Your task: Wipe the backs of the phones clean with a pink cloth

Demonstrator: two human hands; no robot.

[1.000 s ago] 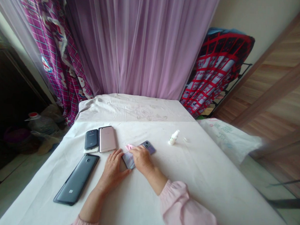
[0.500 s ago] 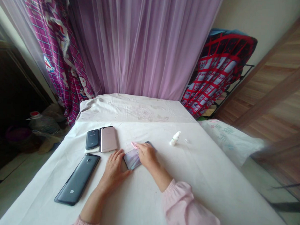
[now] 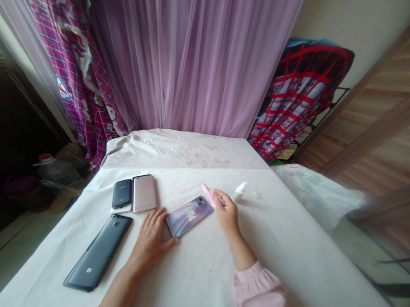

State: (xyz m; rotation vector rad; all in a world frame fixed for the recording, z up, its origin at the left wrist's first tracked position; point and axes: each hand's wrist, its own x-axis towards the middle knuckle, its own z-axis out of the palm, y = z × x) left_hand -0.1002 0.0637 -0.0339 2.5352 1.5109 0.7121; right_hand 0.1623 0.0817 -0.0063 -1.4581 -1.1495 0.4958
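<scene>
A shiny purple phone (image 3: pixel 185 219) lies back up on the white-covered table, its camera bump at the far right end and a small label on its back. My left hand (image 3: pixel 151 235) rests beside its left end, fingers spread, with the fingertips and thumb at the phone's edge. Off the phone's right end, my right hand (image 3: pixel 227 213) pinches a pink cloth (image 3: pixel 208 195) between thumb and fingers. Just beyond that hand stands a white spray bottle (image 3: pixel 239 191), upright, with its small clear cap (image 3: pixel 255 194) lying to the right.
To the left lie a large dark phone (image 3: pixel 98 255), a rose-gold phone (image 3: pixel 145 194) and a small dark phone (image 3: pixel 122 193) on top of a white one (image 3: pixel 121 210). A purple curtain (image 3: pixel 195 62) hangs behind the table (image 3: pixel 199 280). A plastic bag (image 3: pixel 312 190) is at the right edge.
My right hand has moved right with the pink cloth, off the purple phone, uncovering its camera and label. My left hand stays at the phone's left end.
</scene>
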